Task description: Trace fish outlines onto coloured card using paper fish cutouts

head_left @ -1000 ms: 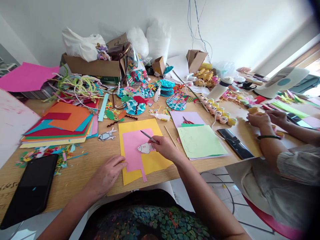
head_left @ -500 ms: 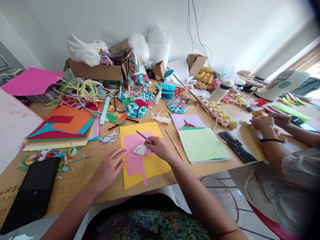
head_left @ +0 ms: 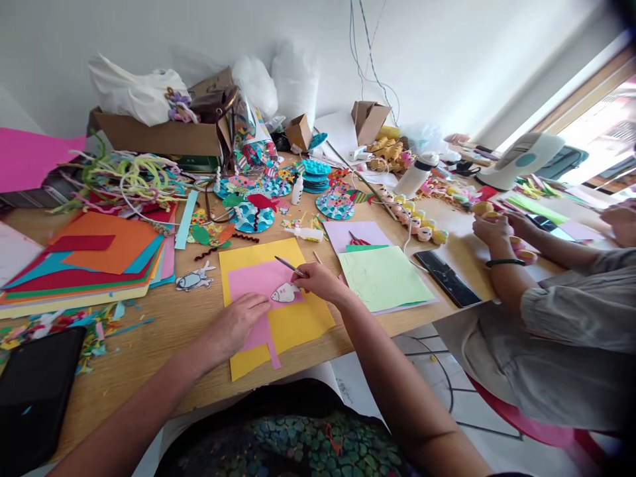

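My right hand (head_left: 320, 283) is closed around a thin grey pencil (head_left: 289, 266) whose tip sits beside a white paper fish cut-out (head_left: 285, 292). The fish lies on a pink paper sheet (head_left: 251, 278), which rests on a yellow sheet (head_left: 293, 321). My left hand (head_left: 237, 322) lies flat with fingers stretched, pressing on the pink sheet just left of the fish. A second paper fish (head_left: 191, 279) lies on the wooden table (head_left: 163, 331) to the left.
A stack of coloured paper (head_left: 99, 255) sits at the left, a black tablet (head_left: 30, 391) near the front left corner. A green sheet (head_left: 382, 277) and a phone (head_left: 447, 277) lie to the right. Another person's hands (head_left: 491, 228) work at the right. Boxes and craft clutter fill the back.
My left hand has slid right onto the pink sheet, close to the fish. The view has swung slightly right. My right hand stays with the pencil by the fish.
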{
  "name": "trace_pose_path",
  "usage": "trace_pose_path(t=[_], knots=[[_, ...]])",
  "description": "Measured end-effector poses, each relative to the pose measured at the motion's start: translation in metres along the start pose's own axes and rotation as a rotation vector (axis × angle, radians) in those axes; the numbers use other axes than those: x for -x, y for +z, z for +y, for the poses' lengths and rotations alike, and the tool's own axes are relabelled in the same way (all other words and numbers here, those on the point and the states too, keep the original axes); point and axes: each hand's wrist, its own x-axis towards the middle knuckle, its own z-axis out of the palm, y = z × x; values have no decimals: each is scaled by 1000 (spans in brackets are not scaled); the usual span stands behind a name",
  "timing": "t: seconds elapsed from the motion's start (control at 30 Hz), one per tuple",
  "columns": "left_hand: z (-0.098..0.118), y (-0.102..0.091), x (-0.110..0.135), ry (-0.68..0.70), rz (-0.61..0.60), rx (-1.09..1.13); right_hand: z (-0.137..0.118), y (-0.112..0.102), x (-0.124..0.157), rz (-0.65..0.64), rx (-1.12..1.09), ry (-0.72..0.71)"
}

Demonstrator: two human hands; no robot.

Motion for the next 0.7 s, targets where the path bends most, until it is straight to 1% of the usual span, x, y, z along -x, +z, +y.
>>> trace_pose_path(t=[0.07,0.23,0.47,0.7], knots=[[-5,3,-2,-2,-2,-17,-5,0,3,1,32,3],[-7,8,-6,40,-53,-64,-16,3,8,58,216,16],[-12,15,-8,41,-117,-150,-14,10,8,98,277,31],[-12,21,-7,13,-111,-158,-14,12,8,118,350,20]])
